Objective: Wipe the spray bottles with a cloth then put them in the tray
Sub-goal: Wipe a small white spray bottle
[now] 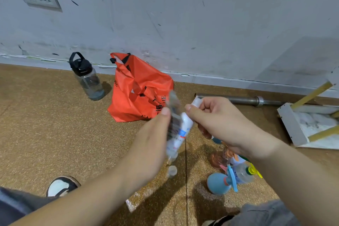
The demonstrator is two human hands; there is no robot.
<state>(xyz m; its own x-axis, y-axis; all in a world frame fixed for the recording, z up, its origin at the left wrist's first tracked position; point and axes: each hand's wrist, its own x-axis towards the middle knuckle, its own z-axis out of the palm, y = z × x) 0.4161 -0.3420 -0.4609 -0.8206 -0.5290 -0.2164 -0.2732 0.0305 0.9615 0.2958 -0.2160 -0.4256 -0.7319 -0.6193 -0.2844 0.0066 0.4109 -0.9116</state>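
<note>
The white spray bottle [180, 130] is up in the air between our two hands, tilted, above the speckled brown floor [55, 134] and in front of an orange bag [135, 88]. Our right hand [225, 121] has its fingers curled round the bottle's upper end. Our left hand [156, 134] pinches a grey cloth [173, 104] against the bottle's side with the thumb (the cloth is blurred, so we cannot tell how much of the bottle it covers).

We judge that we are in the middle of wiping this bottle, and its placing is not yet done. The white tray [291, 126] lies on the floor well apart to the right, and no spray bottle shows in the part we can see. Under our right forearm a blue bottle [217, 182], a pink bottle [219, 158] and a clear bottle with a yellow nozzle [244, 172] lie close together on the floor. These look left to wipe, so most of the work, we reckon, lies ahead.
</note>
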